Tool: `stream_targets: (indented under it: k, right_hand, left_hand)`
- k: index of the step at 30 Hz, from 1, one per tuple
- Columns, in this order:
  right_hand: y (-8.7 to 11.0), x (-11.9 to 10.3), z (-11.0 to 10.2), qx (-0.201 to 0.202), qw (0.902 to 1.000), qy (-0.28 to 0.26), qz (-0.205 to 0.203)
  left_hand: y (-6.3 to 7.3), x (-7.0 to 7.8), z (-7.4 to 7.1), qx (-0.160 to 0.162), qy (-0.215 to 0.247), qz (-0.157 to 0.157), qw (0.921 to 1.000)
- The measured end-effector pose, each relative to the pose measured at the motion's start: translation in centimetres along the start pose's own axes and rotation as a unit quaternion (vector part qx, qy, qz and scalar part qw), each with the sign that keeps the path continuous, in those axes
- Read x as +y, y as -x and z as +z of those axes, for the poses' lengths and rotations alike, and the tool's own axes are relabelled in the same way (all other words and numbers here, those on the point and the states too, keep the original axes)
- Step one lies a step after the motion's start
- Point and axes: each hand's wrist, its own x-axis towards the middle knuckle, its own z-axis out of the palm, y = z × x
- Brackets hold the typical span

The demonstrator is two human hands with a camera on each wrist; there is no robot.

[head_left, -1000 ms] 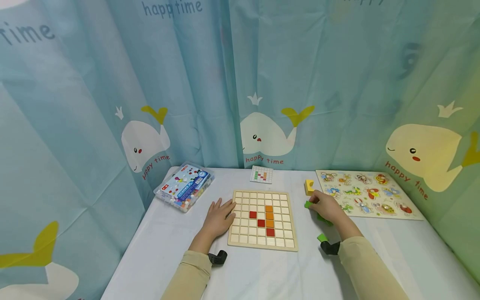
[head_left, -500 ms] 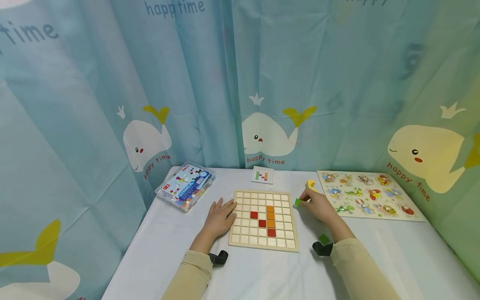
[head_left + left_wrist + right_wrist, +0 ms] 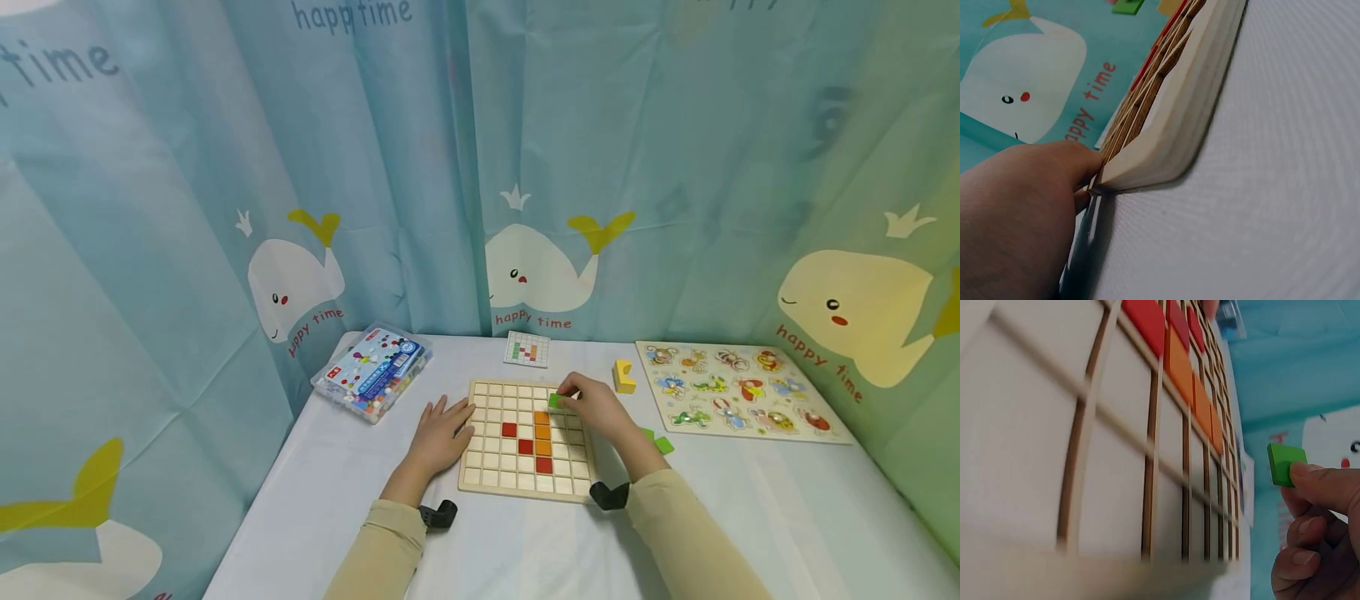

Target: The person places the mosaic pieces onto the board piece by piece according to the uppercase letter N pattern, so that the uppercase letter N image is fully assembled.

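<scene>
A wooden grid board (image 3: 492,475) lies mid-table, with red tiles (image 3: 525,447) and a column of orange tiles (image 3: 542,432) set in its cells. My right hand (image 3: 600,408) pinches a green square tile (image 3: 1285,464) between thumb and finger, held above the board's far right part. At the board's left edge rests my left hand (image 3: 437,433), fingers fairly straight; the left wrist view shows its thumb touching the frame's corner. More green tiles (image 3: 663,445) lie on the table right of the board, partly behind the right forearm.
Behind the board is a small printed pattern card (image 3: 527,349). A clear box of beads (image 3: 371,372) stands back left. A yellow notched block (image 3: 624,377) and an insect puzzle board (image 3: 738,387) lie on the right. Curtains enclose the table.
My right hand has carried the green tile leftward from the table beside the yellow block to over the board. The left hand has stayed at the board's left edge.
</scene>
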Motion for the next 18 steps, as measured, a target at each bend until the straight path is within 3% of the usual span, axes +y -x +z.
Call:
stream_targets:
  k: [18]
  right_hand:
    - [-2.0,-4.1,5.0,-0.029,0.9990,-0.023,-0.026]
  left_hand:
    - [0.0,-0.1,-0.1,-0.004,-0.003,0.002,1.0000]
